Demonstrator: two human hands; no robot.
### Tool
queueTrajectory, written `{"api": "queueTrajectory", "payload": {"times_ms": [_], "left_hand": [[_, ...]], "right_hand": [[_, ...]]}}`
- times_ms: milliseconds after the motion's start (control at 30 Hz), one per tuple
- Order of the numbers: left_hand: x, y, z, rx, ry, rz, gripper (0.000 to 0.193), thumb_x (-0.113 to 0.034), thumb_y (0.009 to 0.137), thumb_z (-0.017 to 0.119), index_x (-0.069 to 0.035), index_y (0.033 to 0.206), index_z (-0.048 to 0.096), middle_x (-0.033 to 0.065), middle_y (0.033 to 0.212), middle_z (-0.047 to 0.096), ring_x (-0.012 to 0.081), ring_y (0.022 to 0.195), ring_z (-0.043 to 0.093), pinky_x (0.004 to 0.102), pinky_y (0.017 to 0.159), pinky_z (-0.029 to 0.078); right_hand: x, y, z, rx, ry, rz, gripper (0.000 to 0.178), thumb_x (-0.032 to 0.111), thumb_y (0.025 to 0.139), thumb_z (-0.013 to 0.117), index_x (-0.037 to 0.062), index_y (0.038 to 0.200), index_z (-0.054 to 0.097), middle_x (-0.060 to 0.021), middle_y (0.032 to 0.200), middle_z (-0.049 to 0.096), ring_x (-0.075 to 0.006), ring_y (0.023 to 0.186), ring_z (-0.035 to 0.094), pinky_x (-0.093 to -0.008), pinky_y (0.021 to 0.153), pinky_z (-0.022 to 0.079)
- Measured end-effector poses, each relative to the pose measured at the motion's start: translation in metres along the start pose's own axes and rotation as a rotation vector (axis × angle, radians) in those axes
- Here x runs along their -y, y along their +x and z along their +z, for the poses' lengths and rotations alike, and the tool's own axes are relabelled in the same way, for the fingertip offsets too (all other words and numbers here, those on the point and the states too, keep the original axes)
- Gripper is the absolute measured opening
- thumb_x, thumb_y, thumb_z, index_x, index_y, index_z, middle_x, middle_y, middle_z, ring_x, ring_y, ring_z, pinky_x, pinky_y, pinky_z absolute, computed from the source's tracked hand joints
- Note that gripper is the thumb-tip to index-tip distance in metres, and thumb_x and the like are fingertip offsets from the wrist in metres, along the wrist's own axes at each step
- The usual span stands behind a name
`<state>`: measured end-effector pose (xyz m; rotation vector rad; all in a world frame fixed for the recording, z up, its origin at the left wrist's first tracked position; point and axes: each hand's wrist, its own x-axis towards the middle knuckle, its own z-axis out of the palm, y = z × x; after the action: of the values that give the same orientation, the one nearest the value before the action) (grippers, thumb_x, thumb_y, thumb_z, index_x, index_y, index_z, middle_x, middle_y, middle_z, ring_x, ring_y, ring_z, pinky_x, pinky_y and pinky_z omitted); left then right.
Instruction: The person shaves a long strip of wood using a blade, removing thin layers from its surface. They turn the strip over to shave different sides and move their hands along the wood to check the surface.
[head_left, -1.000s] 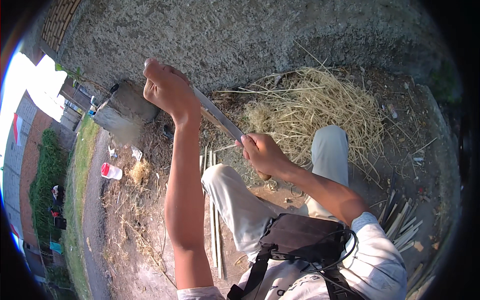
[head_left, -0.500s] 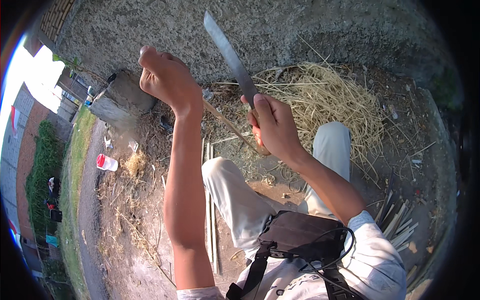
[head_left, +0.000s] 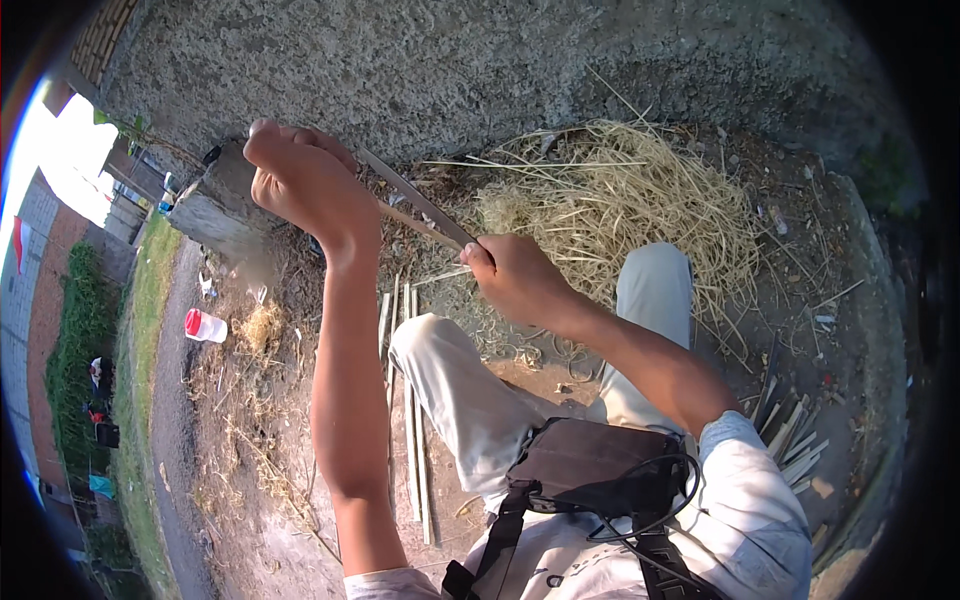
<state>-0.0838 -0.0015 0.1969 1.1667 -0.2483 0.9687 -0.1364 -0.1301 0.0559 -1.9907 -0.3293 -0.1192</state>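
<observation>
Grey wall [head_left: 450,80] beyond knife [head_left: 408,190] and shavings [head_left: 640,215]

Counted two hands: one left hand [head_left: 310,190], one right hand [head_left: 515,280]. One knife [head_left: 416,198] and one narrow strip [head_left: 400,217] were tallied between them. There were one straw heap [head_left: 630,220], one red-lidded container [head_left: 207,326], one dark bag [head_left: 595,465] and two trouser legs [head_left: 440,365]. Ground strips [head_left: 411,440] numbered at least two; bundled strips [head_left: 795,440] were several, overlapping, exact count unresolved.
</observation>
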Motion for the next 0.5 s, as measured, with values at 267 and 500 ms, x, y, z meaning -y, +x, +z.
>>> {"api": "queueTrajectory", "payload": {"times_ms": [267, 500], "left_hand": [[-0.015, -0.008, 0.018, 0.075, 0.058, -0.113, 0.041, -0.034, 0.096, 0.044, -0.013, 0.062, 0.037, 0.0024, 0.049, 0.038, 0.0123, 0.041, 0.032, 0.0305, 0.04, 0.024], [0.008, 0.0, 0.024, 0.01, 0.025, -0.006, 0.046, -0.032, 0.098, 0.045, -0.011, 0.058, 0.035, -0.0017, 0.048, 0.034, 0.0088, 0.043, 0.032, 0.0298, 0.043, 0.024]], "right_hand": [[0.006, -0.018, 0.006, -0.071, 0.091, -0.157, 0.033, 0.022, 0.103, 0.049, -0.0044, 0.092, 0.065, -0.0137, 0.059, 0.057, -0.0229, 0.055, 0.06, -0.0399, 0.055, 0.045], [0.01, -0.021, 0.001, -0.003, 0.172, 0.014, 0.033, 0.022, 0.105, 0.045, -0.0023, 0.104, 0.068, -0.0025, 0.057, 0.053, -0.0098, 0.049, 0.053, -0.0317, 0.048, 0.042]]}}
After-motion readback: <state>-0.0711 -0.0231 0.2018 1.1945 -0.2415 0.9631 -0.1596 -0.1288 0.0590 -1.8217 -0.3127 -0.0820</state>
